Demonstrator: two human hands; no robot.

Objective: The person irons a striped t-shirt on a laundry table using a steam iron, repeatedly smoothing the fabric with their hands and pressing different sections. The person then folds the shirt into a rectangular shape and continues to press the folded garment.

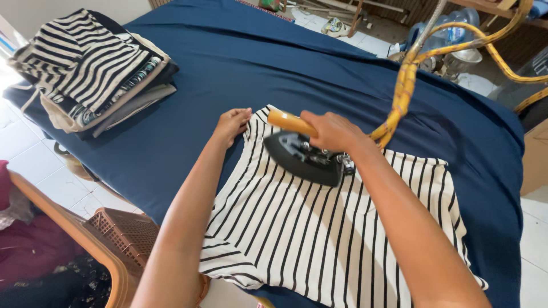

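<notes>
Both hands work on one cream shirt with black stripes (319, 239), spread flat on the dark blue cloth (228, 63) that covers the table. Our right hand (334, 132) is closed around the yellow wooden handle (288, 121) of a single black iron (302, 157), which sits on the shirt's upper edge, its long axis running from lower right to upper left with the tip toward the left hand. Our left hand (231, 124) presses down on the shirt's far left corner, fingers curled loosely. One yellow cord (408, 80) rises from behind the iron. At upper left we see one stack of folded clothes (94, 71), mostly striped. A brown woven basket (128, 231) stands below the table's edge.
</notes>
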